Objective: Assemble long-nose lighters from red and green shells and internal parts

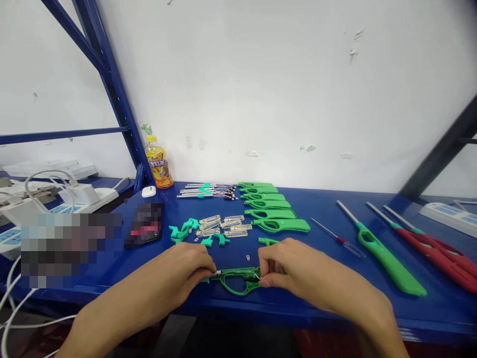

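An opened green lighter casing (238, 288) with its trigger loop lies at the front edge, dark parts and a thin wire inside. At its left end my left hand (188, 266) pinches the metal tube near the nozzle. My right hand (285, 263) has thumb and forefinger closed over the handle part, by a black piece (252, 279); the fingers hide much of the handle. Just beyond the right fingers shows another green half shell (266, 241). A tiny pale clip (248, 257) rests close by on the blue table (316, 293).
Behind are teal triggers (182, 232), clear fuel tanks (236, 227), wired metal tubes (201, 191) and several green casings (281, 225). A screwdriver (341, 240), a green lighter (391, 261) and red lighters (436, 248) lie right. A phone (147, 221), bottle (159, 164) and cables (15, 298) are left.
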`<state>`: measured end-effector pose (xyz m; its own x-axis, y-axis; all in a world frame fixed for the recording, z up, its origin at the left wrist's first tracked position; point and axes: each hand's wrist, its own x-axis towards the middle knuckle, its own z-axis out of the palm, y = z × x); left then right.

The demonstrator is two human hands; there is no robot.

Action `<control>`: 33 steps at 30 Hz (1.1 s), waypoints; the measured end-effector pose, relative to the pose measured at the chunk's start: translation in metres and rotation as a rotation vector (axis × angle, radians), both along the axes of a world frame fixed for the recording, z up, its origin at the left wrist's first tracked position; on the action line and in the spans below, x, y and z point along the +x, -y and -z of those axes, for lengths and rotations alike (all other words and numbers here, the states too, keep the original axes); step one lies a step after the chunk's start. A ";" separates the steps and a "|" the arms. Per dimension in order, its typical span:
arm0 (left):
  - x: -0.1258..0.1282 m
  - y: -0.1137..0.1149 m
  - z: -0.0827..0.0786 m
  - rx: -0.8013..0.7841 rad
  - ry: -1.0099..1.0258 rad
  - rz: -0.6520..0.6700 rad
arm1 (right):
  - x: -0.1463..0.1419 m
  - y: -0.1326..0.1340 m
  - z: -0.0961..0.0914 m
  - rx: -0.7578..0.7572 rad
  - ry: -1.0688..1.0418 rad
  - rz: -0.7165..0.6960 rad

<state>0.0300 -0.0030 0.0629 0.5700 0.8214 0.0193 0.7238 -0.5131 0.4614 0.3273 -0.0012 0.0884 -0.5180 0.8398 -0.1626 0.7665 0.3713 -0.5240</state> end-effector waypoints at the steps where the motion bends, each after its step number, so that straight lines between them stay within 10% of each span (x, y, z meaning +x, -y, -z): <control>1: 0.001 0.000 -0.001 0.005 0.000 -0.008 | 0.000 0.000 0.000 0.003 0.006 0.000; 33: 0.007 0.003 -0.011 -0.015 -0.050 -0.011 | 0.001 -0.003 0.006 -0.033 0.008 -0.008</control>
